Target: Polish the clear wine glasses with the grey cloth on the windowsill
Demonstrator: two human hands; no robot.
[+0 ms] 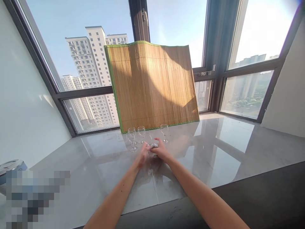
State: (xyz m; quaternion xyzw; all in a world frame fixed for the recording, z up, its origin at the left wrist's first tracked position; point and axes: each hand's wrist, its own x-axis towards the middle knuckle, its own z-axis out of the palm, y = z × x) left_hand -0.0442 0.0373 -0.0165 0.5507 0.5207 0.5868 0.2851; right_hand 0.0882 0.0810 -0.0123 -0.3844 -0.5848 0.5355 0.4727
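Note:
Both my arms reach out over a glossy grey counter [214,152]. My left hand [143,154] and my right hand [161,150] meet in the middle, fingers closed around a small grey cloth [154,145] and what looks like a clear glass, mostly hidden between them. Just beyond the hands stand three empty stemmed wine glasses: one glass [132,135] at the left, a second glass [141,133] beside it, and a third glass [164,132] to the right of the hands.
A bamboo mat with green edging [152,86] leans upright against the window behind the glasses. Large windows [90,73] show tower blocks outside. A round metal-lidded object [10,167] sits at the left edge above a blurred patch. White walls flank both sides.

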